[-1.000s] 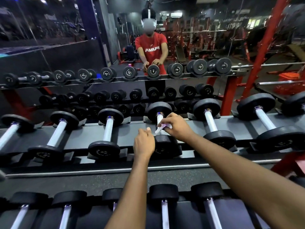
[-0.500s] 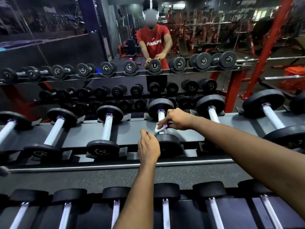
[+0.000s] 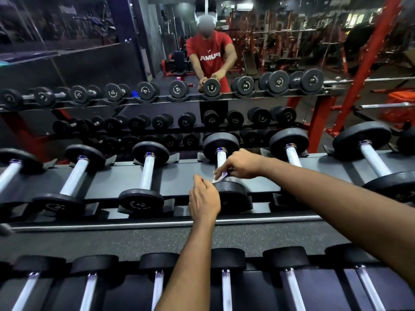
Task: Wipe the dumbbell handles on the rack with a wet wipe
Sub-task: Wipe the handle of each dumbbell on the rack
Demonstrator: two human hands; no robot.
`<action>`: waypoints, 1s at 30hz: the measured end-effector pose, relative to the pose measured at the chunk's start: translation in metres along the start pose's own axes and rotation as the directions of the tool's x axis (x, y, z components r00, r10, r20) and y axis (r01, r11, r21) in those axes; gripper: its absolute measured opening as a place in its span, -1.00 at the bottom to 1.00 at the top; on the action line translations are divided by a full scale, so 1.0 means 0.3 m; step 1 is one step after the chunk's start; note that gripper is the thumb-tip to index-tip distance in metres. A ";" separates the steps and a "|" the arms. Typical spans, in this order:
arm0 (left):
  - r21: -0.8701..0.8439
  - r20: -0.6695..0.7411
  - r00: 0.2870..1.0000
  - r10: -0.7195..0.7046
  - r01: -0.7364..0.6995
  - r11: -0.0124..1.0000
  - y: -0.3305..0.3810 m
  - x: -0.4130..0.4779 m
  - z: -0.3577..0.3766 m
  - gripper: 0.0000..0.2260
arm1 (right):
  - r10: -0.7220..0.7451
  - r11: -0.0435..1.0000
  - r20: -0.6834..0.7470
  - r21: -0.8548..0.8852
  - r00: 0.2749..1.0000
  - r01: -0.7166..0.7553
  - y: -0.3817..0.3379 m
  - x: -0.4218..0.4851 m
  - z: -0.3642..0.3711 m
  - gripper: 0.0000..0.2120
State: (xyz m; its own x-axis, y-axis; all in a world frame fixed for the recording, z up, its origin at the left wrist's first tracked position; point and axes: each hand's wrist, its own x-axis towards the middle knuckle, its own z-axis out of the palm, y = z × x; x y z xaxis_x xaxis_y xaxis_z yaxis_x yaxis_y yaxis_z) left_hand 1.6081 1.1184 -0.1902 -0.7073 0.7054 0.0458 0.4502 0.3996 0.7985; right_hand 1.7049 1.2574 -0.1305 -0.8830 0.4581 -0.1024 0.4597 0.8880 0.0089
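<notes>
Chrome first: found the right hand [image 3: 241,166] clamped, fingers and thumb pinched together, on a white wet wipe [image 3: 219,177] held against the near end of a bright knurled handle [image 3: 221,157], just above the near black head of the dumbbell [image 3: 233,195]. Located that dumbbell on the upper tier of the rack [image 3: 179,176], lying front to back in its cradles, fourth from the left among those in view.

Noted the left hand [image 3: 204,199] with fingers curled, set against the left rim of the near head. Could not tell whether gripping that rim or merely steadying it.

Judged the task mid-course: one handle under the wipe, with its far portion bare above the fingers. Could not establish the wiped or unwiped state of the neighbouring handle to the left [image 3: 147,170] or the one to the right [image 3: 293,157]; saw no wetness or streaking either way. Recorded the lower tier [image 3: 226,288] as probably outstanding.

Surface: matt grey sheet-metal shelf, black cradles, and a dark speckled strip [image 3: 157,239] between the tiers.

Room: mirror [image 3: 89,63] directly behind the rack, returning rows of black dumbbell heads and a person in a red shirt [image 3: 210,55]. Noted red steel frames [image 3: 370,57] at right and dim overhead lighting.
</notes>
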 end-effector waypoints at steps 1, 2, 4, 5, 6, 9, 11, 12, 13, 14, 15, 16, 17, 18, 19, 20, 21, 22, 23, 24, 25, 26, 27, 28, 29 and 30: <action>0.002 0.003 1.000 0.001 -0.001 1.000 0.000 -0.002 -0.003 -0.81 | 0.051 0.998 -0.066 -0.028 0.997 -0.053 0.012 0.005 -0.010 -0.62; 0.001 0.005 1.000 0.004 -0.004 1.000 0.002 -0.003 -0.005 -0.81 | 0.115 0.990 -0.128 -0.060 0.985 -0.124 0.024 0.008 -0.016 -0.62; 0.000 0.002 1.000 0.007 -0.007 1.000 0.003 -0.007 -0.008 -0.81 | 0.160 0.984 -0.162 -0.054 0.974 -0.170 0.041 0.013 0.002 -0.62; 0.000 -0.003 1.000 0.008 -0.008 1.000 0.003 -0.007 -0.008 -0.81 | 0.112 0.993 -0.112 -0.020 0.987 -0.115 0.033 0.009 0.010 -0.62; -0.002 -0.008 1.000 0.005 -0.005 1.000 0.002 -0.006 -0.005 -0.81 | 0.049 0.998 -0.048 0.042 0.998 -0.047 0.023 0.003 0.020 -0.62; -0.011 -0.017 1.000 0.003 -0.003 1.000 0.002 -0.004 -0.003 -0.81 | 0.012 0.996 -0.009 0.090 1.000 -0.012 0.017 -0.007 0.030 -0.62; -0.008 -0.013 1.000 0.012 -0.012 1.000 0.002 -0.004 -0.004 -0.81 | 0.120 0.992 -0.140 -0.023 0.983 -0.124 0.031 0.006 0.012 -0.59; -0.005 -0.010 1.000 0.016 -0.016 1.000 0.002 -0.003 -0.004 -0.81 | 0.180 0.980 -0.189 -0.051 0.965 -0.193 0.041 0.013 0.011 -0.56; 0.001 -0.008 1.000 0.019 -0.019 1.000 0.001 -0.002 -0.004 -0.81 | 0.225 0.970 -0.212 -0.046 0.951 -0.240 0.045 0.018 0.014 -0.52; 0.005 -0.007 1.000 0.019 -0.019 1.000 0.000 -0.002 -0.005 -0.82 | 0.242 0.966 -0.203 -0.044 0.949 -0.256 0.040 0.022 0.019 -0.50; 0.006 -0.007 1.000 0.020 -0.020 1.000 -0.002 0.000 -0.003 -0.82 | 0.223 0.972 -0.182 -0.031 0.958 -0.232 0.032 0.021 0.025 -0.50; 0.007 -0.007 1.000 0.019 -0.019 1.000 -0.004 0.001 -0.001 -0.82 | 0.175 0.984 -0.151 0.001 0.973 -0.177 0.022 0.016 0.038 -0.52; 0.009 -0.008 1.000 0.016 -0.016 1.000 -0.004 0.000 -0.001 -0.82 | 0.112 0.993 -0.118 0.048 0.987 -0.107 0.011 0.006 0.053 -0.55; 0.009 -0.011 1.000 0.014 -0.014 1.000 -0.003 0.000 -0.002 -0.82 | 0.062 0.996 -0.097 0.076 0.993 -0.055 0.003 -0.004 0.062 -0.59; 0.008 -0.014 1.000 0.014 -0.014 1.000 -0.002 0.000 -0.002 -0.82 | 0.043 0.996 -0.096 0.079 0.994 -0.036 -0.002 -0.012 0.062 -0.60; 0.005 -0.017 1.000 0.017 -0.017 1.000 0.000 -0.003 0.000 -0.82 | 0.052 0.998 -0.114 0.045 0.992 -0.048 0.000 -0.013 0.056 -0.60; 0.005 -0.020 1.000 0.022 -0.022 1.000 0.000 -0.003 -0.001 -0.82 | 0.082 0.997 -0.148 0.014 0.986 -0.081 -0.001 -0.006 0.046 -0.59; 0.005 -0.022 0.999 0.029 -0.029 1.000 0.003 -0.005 0.000 -0.82 | 0.128 0.991 -0.179 -0.017 0.975 -0.134 0.001 -0.001 0.038 -0.59; 0.009 -0.024 0.999 0.033 -0.033 0.999 0.002 -0.004 -0.003 -0.82 | 0.169 0.983 -0.208 -0.028 0.964 -0.179 -0.005 0.008 0.026 -0.60; 0.014 -0.024 0.999 0.036 -0.035 0.999 0.001 -0.004 -0.003 -0.82 | 0.203 0.975 -0.233 -0.038 0.951 -0.218 -0.012 0.014 0.014 -0.61; 0.018 -0.021 0.999 0.035 -0.035 0.999 -0.002 -0.003 -0.003 -0.83 | 0.228 0.969 -0.252 -0.033 0.940 -0.244 -0.018 0.021 0.007 -0.64; 0.022 -0.018 0.999 0.034 -0.034 0.999 -0.003 -0.002 -0.003 -0.83 | 0.246 0.965 -0.260 -0.027 0.934 -0.261 -0.025 0.023 0.003 -0.65; 0.023 -0.016 0.999 0.032 -0.032 0.999 -0.003 -0.001 -0.004 -0.83 | 0.252 0.963 -0.260 -0.025 0.932 -0.267 -0.031 0.025 0.005 -0.66; 0.019 -0.016 0.999 0.034 -0.033 0.999 -0.002 -0.001 -0.005 -0.82 | 0.249 0.964 -0.257 -0.027 0.934 -0.264 -0.032 0.025 0.015 -0.65; 0.013 -0.016 0.999 0.036 -0.035 0.999 -0.003 -0.001 -0.005 -0.82 | 0.234 0.968 -0.255 -0.034 0.938 -0.250 -0.032 0.019 0.027 -0.64; 0.011 -0.017 0.999 0.037 -0.037 0.999 -0.003 -0.002 -0.005 -0.82 | 0.214 0.972 -0.243 -0.040 0.946 -0.230 -0.024 0.013 0.047 -0.62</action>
State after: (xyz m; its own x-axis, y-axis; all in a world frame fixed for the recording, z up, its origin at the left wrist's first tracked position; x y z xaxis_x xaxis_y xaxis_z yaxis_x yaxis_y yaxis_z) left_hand 1.6074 1.1167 -0.1901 -0.6990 0.7100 0.0854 0.4819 0.3794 0.7898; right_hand 1.6995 1.2523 -0.1448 -0.7604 0.6326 0.1469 0.6461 0.7599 0.0722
